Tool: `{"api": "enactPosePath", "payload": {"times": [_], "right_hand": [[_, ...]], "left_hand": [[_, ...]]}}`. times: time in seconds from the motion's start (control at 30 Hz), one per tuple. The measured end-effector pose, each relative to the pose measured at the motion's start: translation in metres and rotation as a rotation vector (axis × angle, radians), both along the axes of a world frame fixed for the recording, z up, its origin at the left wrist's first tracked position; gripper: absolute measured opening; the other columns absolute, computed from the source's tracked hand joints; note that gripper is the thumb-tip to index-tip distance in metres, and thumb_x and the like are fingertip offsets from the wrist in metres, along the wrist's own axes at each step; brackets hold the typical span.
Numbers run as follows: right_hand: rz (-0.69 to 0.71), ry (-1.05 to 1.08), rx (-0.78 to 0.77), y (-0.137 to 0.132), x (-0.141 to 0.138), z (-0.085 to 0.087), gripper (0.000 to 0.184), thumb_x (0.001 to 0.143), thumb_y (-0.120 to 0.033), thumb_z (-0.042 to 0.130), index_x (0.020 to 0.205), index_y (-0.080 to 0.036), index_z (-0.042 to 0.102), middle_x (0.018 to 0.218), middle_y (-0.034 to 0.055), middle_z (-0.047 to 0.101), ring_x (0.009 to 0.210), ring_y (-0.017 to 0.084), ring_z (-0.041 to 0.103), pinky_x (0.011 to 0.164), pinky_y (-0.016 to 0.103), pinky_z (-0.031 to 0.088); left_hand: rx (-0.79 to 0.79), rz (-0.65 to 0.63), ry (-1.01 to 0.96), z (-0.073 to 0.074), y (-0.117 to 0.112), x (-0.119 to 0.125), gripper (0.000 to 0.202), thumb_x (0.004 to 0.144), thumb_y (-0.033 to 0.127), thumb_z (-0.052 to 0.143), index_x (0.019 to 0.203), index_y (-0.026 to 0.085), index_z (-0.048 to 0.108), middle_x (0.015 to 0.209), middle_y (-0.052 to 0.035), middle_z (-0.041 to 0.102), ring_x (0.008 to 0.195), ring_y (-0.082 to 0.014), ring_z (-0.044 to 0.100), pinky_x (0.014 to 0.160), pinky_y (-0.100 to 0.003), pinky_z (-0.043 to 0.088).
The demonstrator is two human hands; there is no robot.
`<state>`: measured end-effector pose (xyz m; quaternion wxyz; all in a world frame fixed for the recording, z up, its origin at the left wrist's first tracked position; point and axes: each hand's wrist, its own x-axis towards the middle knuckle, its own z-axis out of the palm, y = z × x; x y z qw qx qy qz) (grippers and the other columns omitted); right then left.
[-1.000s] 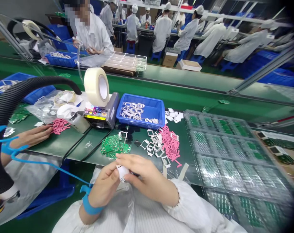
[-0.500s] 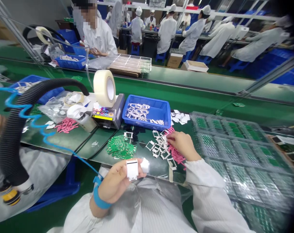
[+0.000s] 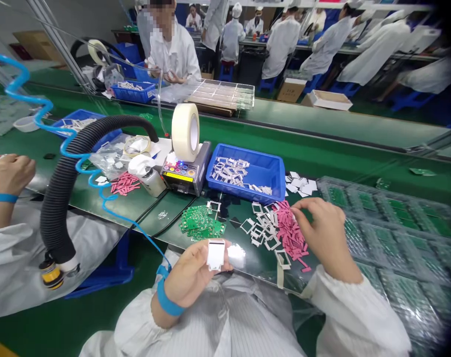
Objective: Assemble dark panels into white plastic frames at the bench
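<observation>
My left hand (image 3: pixel 190 272) is closed on a small white rectangular frame part (image 3: pixel 215 254), held upright near the table's front edge; a blue strap is around that wrist. My right hand (image 3: pixel 324 233) reaches over a heap of pink strips (image 3: pixel 290 230), its fingertips pinched at the heap's top edge; what they hold, if anything, is too small to name. Loose white frames (image 3: pixel 264 228) lie just left of the pink strips. A pile of small green circuit boards (image 3: pixel 201 224) lies in front of my left hand.
A blue bin (image 3: pixel 248 172) of white frames and a tape dispenser (image 3: pixel 184 148) stand behind the piles. Clear trays of green boards (image 3: pixel 392 223) fill the right. A black corrugated hose (image 3: pixel 67 173) arches at left, beside a co-worker's hand (image 3: pixel 8 173). Other people work beyond the conveyor.
My right hand left the white part, reached to the pink strips and now pinches there. My left hand keeps the white frame part. The view has shifted, so everything sits further right.
</observation>
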<state>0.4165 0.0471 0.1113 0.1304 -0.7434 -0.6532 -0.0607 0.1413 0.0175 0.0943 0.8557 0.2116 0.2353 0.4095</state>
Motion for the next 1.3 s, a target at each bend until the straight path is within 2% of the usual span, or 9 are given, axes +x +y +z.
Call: {"api": "enactPosePath", "payload": {"times": [0.07, 0.23, 0.5, 0.7, 0.8, 1.0, 1.1, 1.2, 1.3], "right_hand": [[0.28, 0.224, 0.274, -0.014, -0.033, 0.022, 0.013, 0.086, -0.028, 0.049, 0.076, -0.022, 0.056, 0.08, 0.0025, 0.062, 0.085, 0.02, 0.057, 0.097, 0.045, 0.032], [0.677, 0.28, 0.273, -0.029, -0.103, 0.046, 0.01, 0.082, -0.02, 0.054, 0.075, -0.026, 0.055, 0.075, -0.0032, 0.064, 0.084, 0.019, 0.055, 0.108, 0.053, 0.011], [0.736, 0.345, 0.306, -0.022, -0.118, 0.036, 0.012, 0.081, -0.019, 0.058, 0.075, -0.028, 0.061, 0.074, -0.0021, 0.066, 0.087, 0.023, 0.054, 0.106, 0.059, 0.005], [0.552, 1.254, -0.155, -0.02, -0.135, 0.013, 0.008, 0.08, -0.032, 0.062, 0.082, -0.025, 0.062, 0.084, 0.0028, 0.059, 0.082, 0.019, 0.057, 0.08, 0.039, 0.047], [0.507, 1.51, -0.375, -0.019, -0.135, 0.005, 0.026, 0.079, -0.041, 0.063, 0.099, -0.025, 0.061, 0.091, 0.0041, 0.061, 0.083, 0.018, 0.058, 0.06, 0.027, 0.049], [0.984, 1.14, -0.292, -0.009, -0.119, 0.018, 0.03, 0.082, -0.048, 0.057, 0.105, -0.03, 0.066, 0.097, 0.0037, 0.063, 0.093, 0.019, 0.057, 0.086, 0.039, 0.042], [0.995, 0.962, -0.108, -0.004, -0.119, 0.02, 0.035, 0.075, -0.056, 0.061, 0.095, -0.029, 0.067, 0.086, 0.0017, 0.063, 0.084, 0.019, 0.057, 0.091, 0.044, 0.035], [0.92, 0.919, -0.009, -0.003, -0.126, 0.014, 0.041, 0.077, -0.062, 0.054, 0.091, -0.025, 0.066, 0.083, 0.0026, 0.063, 0.081, 0.019, 0.056, 0.087, 0.043, 0.036], [0.861, 0.883, 0.019, -0.003, -0.137, 0.009, 0.038, 0.078, -0.059, 0.056, 0.089, -0.023, 0.064, 0.082, 0.0033, 0.063, 0.079, 0.019, 0.056, 0.084, 0.041, 0.037]], "left_hand": [[0.0, -0.008, 0.0, 0.0, 0.0, 0.003, 0.037, 0.077, 0.041, 0.063, 0.099, 0.012, 0.07, 0.076, -0.0059, 0.066, 0.072, -0.0154, 0.06, 0.079, -0.035, 0.046], [-0.012, -0.035, -0.035, 0.006, -0.002, 0.008, 0.033, 0.074, 0.04, 0.067, 0.093, 0.013, 0.07, 0.079, -0.006, 0.066, 0.072, -0.0142, 0.059, 0.073, -0.03, 0.045], [0.047, 0.013, 0.038, 0.008, -0.004, 0.008, 0.03, 0.072, 0.042, 0.069, 0.084, 0.014, 0.07, 0.072, -0.0021, 0.058, 0.068, -0.012, 0.049, 0.069, -0.027, 0.039], [0.104, 0.063, 0.171, 0.007, -0.004, 0.0, 0.033, 0.068, 0.044, 0.071, 0.086, 0.017, 0.073, 0.074, -0.0022, 0.061, 0.069, -0.0126, 0.048, 0.068, -0.027, 0.035], [0.146, 0.055, 0.222, 0.009, -0.004, -0.005, 0.035, 0.069, 0.045, 0.07, 0.087, 0.016, 0.073, 0.074, -0.0044, 0.065, 0.074, -0.0153, 0.053, 0.071, -0.028, 0.037], [0.072, -0.109, 0.122, 0.012, -0.003, -0.01, 0.047, 0.066, 0.056, 0.066, 0.08, 0.011, 0.072, 0.063, -0.0061, 0.064, 0.063, -0.0157, 0.058, 0.065, -0.029, 0.044], [0.145, -0.047, 0.259, 0.013, -0.003, -0.018, 0.047, 0.073, 0.055, 0.06, 0.093, 0.014, 0.071, 0.073, -0.0074, 0.068, 0.067, -0.0171, 0.061, 0.067, -0.03, 0.048], [0.445, 0.217, 0.638, 0.014, -0.006, -0.031, 0.035, 0.08, 0.04, 0.058, 0.109, 0.024, 0.067, 0.101, -0.008, 0.07, 0.095, -0.0225, 0.061, 0.088, -0.036, 0.045], [0.82, 0.294, 0.946, 0.011, -0.012, -0.045, 0.038, 0.079, 0.024, 0.062, 0.116, 0.03, 0.062, 0.115, -0.0042, 0.068, 0.111, -0.0238, 0.056, 0.108, -0.041, 0.029]]}}
